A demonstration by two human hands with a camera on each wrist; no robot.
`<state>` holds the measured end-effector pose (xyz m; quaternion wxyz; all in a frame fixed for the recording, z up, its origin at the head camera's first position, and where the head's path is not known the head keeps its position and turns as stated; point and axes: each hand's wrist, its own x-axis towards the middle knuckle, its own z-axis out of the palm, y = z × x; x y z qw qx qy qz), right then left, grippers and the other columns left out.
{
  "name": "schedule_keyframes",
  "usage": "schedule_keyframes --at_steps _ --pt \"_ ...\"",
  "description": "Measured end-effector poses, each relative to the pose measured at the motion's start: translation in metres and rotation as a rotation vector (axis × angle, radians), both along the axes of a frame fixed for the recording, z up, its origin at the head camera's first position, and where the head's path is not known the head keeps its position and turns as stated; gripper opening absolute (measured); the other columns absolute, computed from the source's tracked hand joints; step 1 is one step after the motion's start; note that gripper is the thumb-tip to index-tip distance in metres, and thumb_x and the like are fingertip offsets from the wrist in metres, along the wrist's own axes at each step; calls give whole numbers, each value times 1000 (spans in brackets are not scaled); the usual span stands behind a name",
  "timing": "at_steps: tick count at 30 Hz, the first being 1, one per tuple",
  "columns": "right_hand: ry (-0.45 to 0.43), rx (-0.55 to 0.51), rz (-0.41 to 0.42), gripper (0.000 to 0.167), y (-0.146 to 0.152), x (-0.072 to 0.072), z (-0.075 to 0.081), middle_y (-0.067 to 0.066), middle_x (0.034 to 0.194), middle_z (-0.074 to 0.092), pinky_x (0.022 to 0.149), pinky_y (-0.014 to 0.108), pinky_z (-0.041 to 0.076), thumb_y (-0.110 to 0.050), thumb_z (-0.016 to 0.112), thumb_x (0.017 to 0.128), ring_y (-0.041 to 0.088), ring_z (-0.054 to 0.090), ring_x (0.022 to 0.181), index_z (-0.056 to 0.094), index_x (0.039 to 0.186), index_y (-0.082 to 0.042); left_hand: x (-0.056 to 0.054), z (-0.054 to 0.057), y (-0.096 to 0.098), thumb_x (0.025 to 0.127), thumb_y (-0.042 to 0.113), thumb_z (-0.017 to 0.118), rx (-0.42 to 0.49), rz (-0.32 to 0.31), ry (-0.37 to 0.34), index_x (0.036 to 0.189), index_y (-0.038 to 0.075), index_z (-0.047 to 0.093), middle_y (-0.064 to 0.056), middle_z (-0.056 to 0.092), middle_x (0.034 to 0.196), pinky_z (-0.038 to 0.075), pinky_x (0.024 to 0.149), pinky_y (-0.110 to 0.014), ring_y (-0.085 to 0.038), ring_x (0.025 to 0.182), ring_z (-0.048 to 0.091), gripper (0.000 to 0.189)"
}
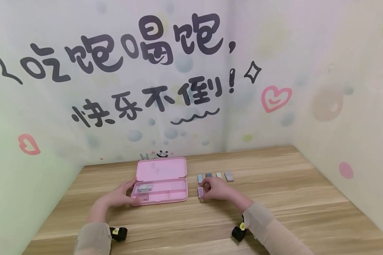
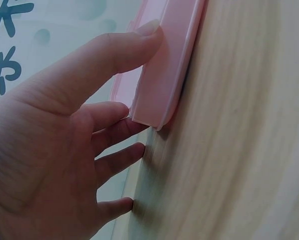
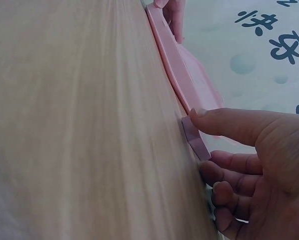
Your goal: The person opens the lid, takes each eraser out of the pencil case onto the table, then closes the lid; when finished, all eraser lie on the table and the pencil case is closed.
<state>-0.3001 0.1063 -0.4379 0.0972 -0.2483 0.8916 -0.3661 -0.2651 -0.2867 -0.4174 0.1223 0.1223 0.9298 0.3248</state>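
A pink pencil case (image 1: 177,185) lies with its lid (image 1: 161,168) raised toward the wall. My left hand (image 1: 118,195) grips its left end, the thumb along the front side and the index finger at the corner in the left wrist view. My right hand (image 1: 219,188) pinches a small purple rectangular block (image 1: 200,192) between thumb and fingers, just right of the case. In the right wrist view this block (image 3: 195,139) is at the table surface; whether it touches the wood I cannot tell. Grey-white blocks (image 1: 144,187) and a pinkish block (image 1: 144,198) lie in the case's left part.
Behind my right hand stand a light blue block (image 1: 200,178), a dark blue block (image 1: 209,175), a cream block (image 1: 218,175) and a grey-purple block (image 1: 229,176) in a row on the wooden table (image 1: 274,198). A printed cloth wall (image 1: 194,134) closes off the back.
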Motion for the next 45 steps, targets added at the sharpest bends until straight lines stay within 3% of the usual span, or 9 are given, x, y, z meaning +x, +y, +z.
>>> schedule_keyframes --at_steps 9,18,25,30,36,45 --pt "23 -12 11 37 0 -3 5 -3 73 57 58 26 42 -20 82 76 11 50 64 64 106 -6 1 0 -1 76 40 80 -16 1 1 152 -2 19 -34 19 151 21 104 -68 -54 136 18 106" --pt "39 -3 49 35 -15 -12 22 -2 76 58 59 27 44 -17 79 79 12 52 66 64 109 -8 0 1 -1 76 40 79 -22 -4 1 152 -1 20 -33 20 151 23 104 -68 -52 136 20 104" --pt "43 65 164 32 -47 -21 46 -2 80 58 59 26 43 -17 76 81 11 51 68 67 110 -9 2 0 -3 76 40 80 -16 0 -3 152 0 21 -33 20 151 23 104 -68 -53 136 20 105" --pt "34 121 271 30 -71 -31 55 -4 86 60 67 25 46 -16 76 82 10 54 77 68 112 -14 0 -1 -4 75 41 81 -10 0 3 153 1 21 -33 21 151 23 104 -68 -52 136 20 106" --pt "20 174 429 34 -99 -42 58 2 96 63 71 24 46 -11 73 84 10 54 82 67 117 -13 1 -1 -4 74 38 82 3 -11 13 152 -1 22 -34 21 150 21 104 -68 -54 136 20 106" --pt "48 220 531 36 -137 -51 47 1 100 65 73 20 46 -4 71 83 7 55 86 69 117 -17 5 1 -2 73 36 83 17 16 -4 152 0 23 -33 23 149 23 103 -68 -52 135 23 106"
